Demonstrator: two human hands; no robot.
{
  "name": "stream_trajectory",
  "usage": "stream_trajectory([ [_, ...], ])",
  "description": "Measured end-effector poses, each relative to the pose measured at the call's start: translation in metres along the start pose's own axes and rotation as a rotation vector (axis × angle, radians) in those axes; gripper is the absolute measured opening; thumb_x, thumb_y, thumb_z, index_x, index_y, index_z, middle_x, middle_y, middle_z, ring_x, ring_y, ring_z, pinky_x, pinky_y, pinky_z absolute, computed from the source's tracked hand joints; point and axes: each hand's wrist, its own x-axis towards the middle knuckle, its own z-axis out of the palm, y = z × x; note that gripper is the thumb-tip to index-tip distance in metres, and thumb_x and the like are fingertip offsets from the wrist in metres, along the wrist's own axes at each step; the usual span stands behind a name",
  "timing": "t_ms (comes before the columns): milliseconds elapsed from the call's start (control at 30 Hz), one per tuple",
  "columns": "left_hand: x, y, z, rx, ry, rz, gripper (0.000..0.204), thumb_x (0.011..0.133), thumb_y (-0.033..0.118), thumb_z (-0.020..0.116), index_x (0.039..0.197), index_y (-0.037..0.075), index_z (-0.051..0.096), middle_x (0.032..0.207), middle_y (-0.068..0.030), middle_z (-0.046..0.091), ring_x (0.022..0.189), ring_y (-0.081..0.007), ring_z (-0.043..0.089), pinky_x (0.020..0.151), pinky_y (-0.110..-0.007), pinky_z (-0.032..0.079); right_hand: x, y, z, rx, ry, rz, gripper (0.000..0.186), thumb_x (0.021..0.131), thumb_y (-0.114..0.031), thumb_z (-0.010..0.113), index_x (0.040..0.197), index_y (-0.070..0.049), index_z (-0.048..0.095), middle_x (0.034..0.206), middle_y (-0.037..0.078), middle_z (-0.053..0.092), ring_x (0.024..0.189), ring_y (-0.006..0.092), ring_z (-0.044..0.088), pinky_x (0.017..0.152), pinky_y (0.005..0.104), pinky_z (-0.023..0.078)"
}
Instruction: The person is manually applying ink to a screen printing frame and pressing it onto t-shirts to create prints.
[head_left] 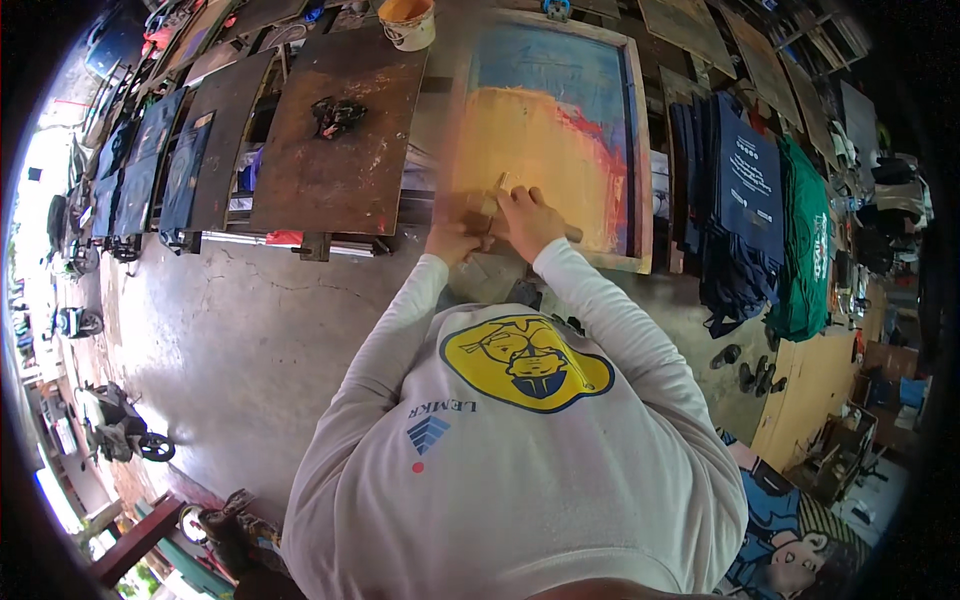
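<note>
I monitor both bare hands at the near end of a framed screen (548, 140), which lies flat in front of the wearer, its long sides running away from the body. The right hand (532, 216) is closed over a bar-shaped tool (573, 234), one end of which protrudes to the right of the hand; the tool is located above the lower portion of the screen. A small tan piece (501, 182) projects beyond the right fingers; I cannot tell whether it belongs to the tool. The left hand (453, 243) is positioned at the near left corner of the screen, fingers bent; I cannot tell what it grips. Screen colouring: yellow near, blue far, red patches between. To the left, a brown board (300, 190) carries a dark crumpled item (337, 118) and, at its far edge, a bucket (409, 32). To the right hang navy cloths (748, 185) and green cloths (804, 245).
</note>
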Motion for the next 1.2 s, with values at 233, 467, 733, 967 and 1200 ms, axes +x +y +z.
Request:
stream_trajectory([
  [233,0.000,0.003,0.000,-0.046,-0.009,-0.052,0.026,0.079,0.018,0.083,0.089,-0.003,0.073,0.078,-0.0063,0.074,0.055,-0.0079,0.061,0.045,-0.022,0.047,0.033,0.031,-0.012,-0.076,0.024,0.196,0.048,0.074,-0.013,0.072,0.118,-0.009,0.053,0.111,0.014,0.060,0.109,0.0352,0.057,0.082,0.0451,0.056],
  [467,-0.003,0.011,-0.001,-0.055,-0.004,-0.033,0.022,0.079,0.015,0.082,0.085,-0.004,0.074,0.077,-0.0056,0.073,0.056,-0.0087,0.062,0.045,-0.023,0.047,0.000,0.002,-0.010,-0.004,-0.057,0.061,0.052,0.073,-0.016,0.075,0.120,-0.011,0.053,0.114,0.012,0.060,0.111,0.0324,0.057,0.084,0.0436,0.056],
  [733,0.003,-0.003,-0.002,-0.066,-0.011,-0.095,0.020,0.082,0.011,0.077,0.095,-0.003,0.073,0.080,-0.0057,0.074,0.053,-0.0095,0.060,0.048,-0.023,0.049,0.057,0.018,0.003,-0.119,-0.047,0.242,0.040,0.079,-0.012,0.067,0.116,-0.009,0.053,0.112,0.012,0.063,0.108,0.0332,0.060,0.085,0.0449,0.055],
  [967,0.001,-0.002,-0.002,-0.185,-0.096,-0.053,0.022,0.083,0.014,0.078,0.096,-0.002,0.074,0.081,-0.0062,0.073,0.054,-0.0079,0.060,0.048,-0.022,0.048,0.038,0.022,-0.004,-0.016,-0.057,0.242,0.034,0.079,-0.011,0.067,0.111,-0.008,0.056,0.103,0.014,0.066,0.103,0.0353,0.063,0.083,0.0451,0.056],
  [1200,-0.006,0.005,-0.009,0.002,-0.073,-0.017,0.031,0.081,0.031,0.080,0.085,0.000,0.075,0.066,-0.0014,0.066,0.050,-0.0091,0.058,0.048,-0.024,0.046,0.053,0.026,-0.005,-0.037,0.042,0.245,0.030,0.081,-0.012,0.063,0.110,-0.007,0.056,0.103,0.015,0.066,0.096,0.0362,0.064,0.083,0.0461,0.055],
])
